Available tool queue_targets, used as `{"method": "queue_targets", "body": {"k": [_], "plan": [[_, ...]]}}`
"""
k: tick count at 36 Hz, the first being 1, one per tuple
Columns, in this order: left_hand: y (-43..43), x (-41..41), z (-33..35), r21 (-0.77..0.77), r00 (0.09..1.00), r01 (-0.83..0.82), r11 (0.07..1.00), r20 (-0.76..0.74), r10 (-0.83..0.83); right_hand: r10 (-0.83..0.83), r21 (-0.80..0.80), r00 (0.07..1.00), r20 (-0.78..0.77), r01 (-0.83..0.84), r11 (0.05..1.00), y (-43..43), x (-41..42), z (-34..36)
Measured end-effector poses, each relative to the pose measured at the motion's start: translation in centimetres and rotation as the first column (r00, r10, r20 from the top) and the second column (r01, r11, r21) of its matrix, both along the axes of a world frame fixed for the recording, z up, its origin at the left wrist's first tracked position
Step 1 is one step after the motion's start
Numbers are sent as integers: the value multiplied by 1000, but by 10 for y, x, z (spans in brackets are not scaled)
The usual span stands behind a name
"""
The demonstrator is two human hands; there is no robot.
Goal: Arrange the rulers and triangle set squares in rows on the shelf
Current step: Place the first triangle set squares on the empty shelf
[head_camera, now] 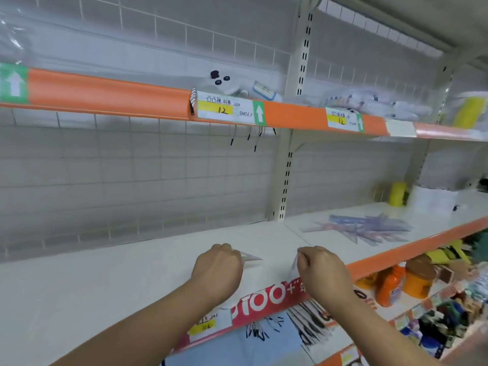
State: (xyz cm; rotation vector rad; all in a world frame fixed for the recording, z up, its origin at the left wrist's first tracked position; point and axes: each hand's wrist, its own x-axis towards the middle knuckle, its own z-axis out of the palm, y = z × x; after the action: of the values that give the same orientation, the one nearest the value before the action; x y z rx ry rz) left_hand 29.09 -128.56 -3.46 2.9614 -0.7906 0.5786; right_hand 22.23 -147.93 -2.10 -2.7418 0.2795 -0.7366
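Both my hands are over the front of the white shelf [111, 273]. My left hand [219, 268] grips a clear triangle set square [250, 257], whose tip pokes out to the right of my curled fingers. My right hand [320, 270] pinches another clear plastic piece [293, 268] at its left side; its shape is blurred. A loose heap of clear and bluish rulers and set squares [364, 227] lies farther right on the same shelf, apart from both hands.
An upper shelf with an orange price rail [105, 96] hangs overhead, holding packaged goods [369, 101]. A wire grid backs the shelf. A yellow roll [397, 194] and a white container [433, 202] stand at the right. Bottles and packets fill the lower shelf [401, 283].
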Motion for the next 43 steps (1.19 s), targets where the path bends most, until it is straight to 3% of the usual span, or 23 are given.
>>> {"method": "queue_targets", "body": {"k": [6, 11, 17, 21, 25, 32, 43], "plan": [[-5, 14, -10, -40, 996, -53, 998, -77, 49, 19, 198, 1000, 13, -21, 980, -16, 28, 14], [6, 14, -14, -113, 981, -129, 985, -158, 110, 132, 384, 991, 20, -130, 914, -27, 65, 16], [29, 11, -22, -224, 925, -234, 946, -352, 145, 320, 550, 944, -85, -223, 805, -31, 98, -7], [46, 6, -33, -322, 887, -306, 896, -439, 145, 357, 659, 910, -209, -139, 740, -43, 113, -26], [57, 0, -37, -346, 866, -312, 885, -487, 115, 370, 599, 875, -312, -121, 792, -53, 118, -32], [73, 1, -41, -274, 821, -398, 876, -532, 207, 308, 325, 823, -477, -160, 932, -53, 124, -39], [75, 5, -49, -190, 867, -341, 921, -442, 230, 251, 126, 821, -512, -218, 968, -43, 123, -49]]}}
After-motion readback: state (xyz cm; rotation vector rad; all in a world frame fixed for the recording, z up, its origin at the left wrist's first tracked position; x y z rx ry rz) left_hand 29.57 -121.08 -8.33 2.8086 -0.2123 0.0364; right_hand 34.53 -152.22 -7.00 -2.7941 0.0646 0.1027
